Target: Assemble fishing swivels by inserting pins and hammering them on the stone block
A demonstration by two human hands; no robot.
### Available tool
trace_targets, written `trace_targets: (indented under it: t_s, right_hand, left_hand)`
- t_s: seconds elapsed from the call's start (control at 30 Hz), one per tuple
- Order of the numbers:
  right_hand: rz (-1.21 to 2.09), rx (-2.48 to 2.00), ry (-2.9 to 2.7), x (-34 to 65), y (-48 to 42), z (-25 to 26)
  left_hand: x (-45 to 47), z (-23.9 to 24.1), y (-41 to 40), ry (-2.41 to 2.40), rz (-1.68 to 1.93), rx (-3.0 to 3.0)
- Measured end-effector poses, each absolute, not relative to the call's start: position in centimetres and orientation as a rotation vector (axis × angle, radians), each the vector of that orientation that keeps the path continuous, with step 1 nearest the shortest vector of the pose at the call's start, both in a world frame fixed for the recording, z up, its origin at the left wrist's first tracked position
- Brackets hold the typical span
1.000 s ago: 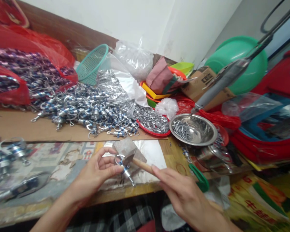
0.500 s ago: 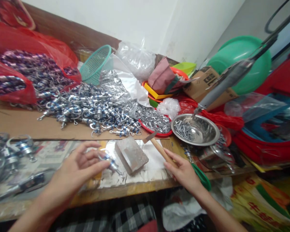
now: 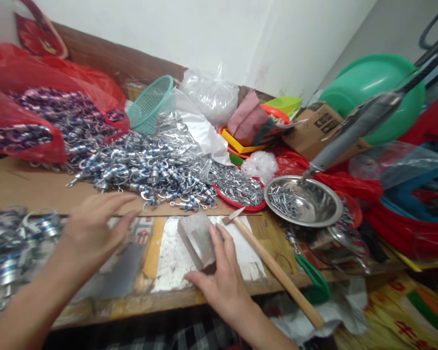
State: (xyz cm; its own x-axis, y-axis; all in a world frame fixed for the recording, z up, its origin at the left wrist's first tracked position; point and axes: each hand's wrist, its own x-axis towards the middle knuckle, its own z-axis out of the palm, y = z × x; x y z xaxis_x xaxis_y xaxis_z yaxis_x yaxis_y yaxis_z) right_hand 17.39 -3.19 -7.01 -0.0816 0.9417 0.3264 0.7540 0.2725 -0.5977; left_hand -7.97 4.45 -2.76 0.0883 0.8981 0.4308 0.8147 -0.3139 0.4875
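My right hand [image 3: 224, 274] is at the near right edge of a grey metal block [image 3: 197, 236], thumb and fingers apart; it holds nothing. The block stands on a white sheet [image 3: 170, 265] on the bench. To the right a hammer [image 3: 273, 265] with a wooden handle lies with its handle end jutting past the bench edge. My left hand [image 3: 102, 223], smeared by motion, hovers left of the sheet with its fingers stretched and the thumb apart; nothing shows in it. Close by on the left lie several silver-and-blue hooked metal fittings [image 3: 9, 270].
Behind is a large heap of similar fittings [image 3: 156, 170] on cardboard, beside a red bag [image 3: 25, 146] of purple ones. A red tray [image 3: 241, 187] of small metal parts and a steel bowl [image 3: 314, 204] of pins stand at right, under a grey tool [image 3: 350, 131] hanging at a slant.
My right hand has let go of the hammer, now lying on the bench, and moved left to the block. My left hand has moved left and the hooked fitting no longer shows in it.
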Motion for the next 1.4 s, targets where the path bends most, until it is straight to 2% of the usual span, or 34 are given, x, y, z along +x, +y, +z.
trace_targets:
  t_s: [0.1, 0.27, 0.43, 0.63, 0.73, 0.8, 0.83, 1.03, 1.4]
  right_hand:
    - [0.355, -1.498, -1.867, 16.9, -2.6, -7.8]
    - [0.502, -1.487, -1.939, 18.2, -1.8, -7.3]
    - [0.586, -1.493, -1.967, 18.4, -1.1, -6.9]
    - [0.664, -1.417, -1.996, 19.0, -0.8, -6.1]
    - [0.481, -1.414, -1.945, 21.6, 2.2, -4.4]
    - [0.106, -1.67, -1.815, 24.1, 5.6, -3.4]
    - [0.063, -1.736, -1.794, 25.4, 7.4, -3.2]
    - [0.099, -1.944, -1.924, 29.1, 13.9, -4.3]
    - [0.114, -1.896, -1.706, 28.8, 12.1, -3.6]
  left_hand:
    - [-2.3, -1.9, 8.6, 1.462, 0.774, 2.346]
    - [0.9, -3.3, 13.0, 1.335, 0.624, 2.278]
    - [0.4, -3.6, 13.1, 1.388, 0.733, 2.136]
    - [-1.0, -1.5, 9.5, 1.442, 1.033, 1.787]
    - [-1.0, -0.3, 6.7, 1.168, 1.139, 1.415]
    - [-0.6, 0.0, 5.1, 1.065, 1.101, 1.306]
    - [-0.3, 0.0, 4.4, 1.057, 1.066, 1.281]
    - [2.4, -0.9, 1.9, 1.235, 0.893, 1.338]
    - [2.5, -2.2, 0.4, 1.161, 0.796, 1.262]
